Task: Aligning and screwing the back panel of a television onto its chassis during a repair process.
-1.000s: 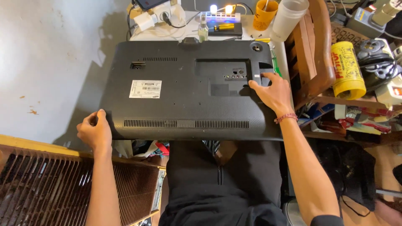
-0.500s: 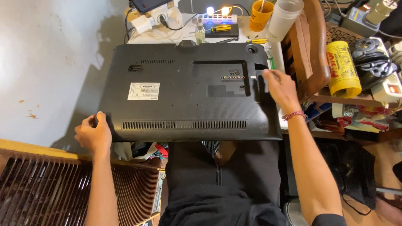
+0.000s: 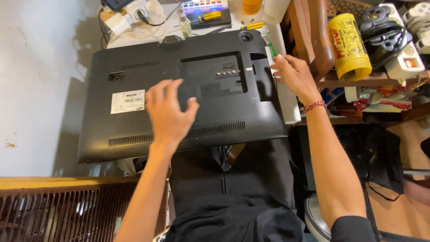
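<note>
One black flat-panel monitor (image 3: 188, 94) lies face down, back cover up, across a white surface (image 3: 286, 107) and overhangs its near edge above the person's lap. The monitor serves as landmark. Left of it runs a pale plastered wall with small stains; below its near-left corner stands a brown slatted grille (image 3: 53, 215). Behind its far edge sit one white power adapter (image 3: 118, 22) with cable, one small clear bottle (image 3: 184, 24) and two yellow-handled screwdrivers (image 3: 210, 16). Right of the monitor stands a wooden shelf (image 3: 340, 80) holding one yellow can (image 3: 348, 45) and one dark game controller (image 3: 380, 29). Open room around the monitor is slight: its right edge reaches nearly to the shelf, and its far edge meets the clutter. The back cover carries one white label (image 3: 127, 101), one recessed port panel (image 3: 215, 76) and one long vent strip (image 3: 179, 133). The left hand (image 3: 168, 112) hovers over the cover's centre, fingers spread and released, holding nothing. The right hand (image 3: 293, 76) is at the monitor's upper right edge, fingers loosely curled at the rim; a firm grasp cannot be confirmed. One braided band (image 3: 313, 106) circles that wrist.
</note>
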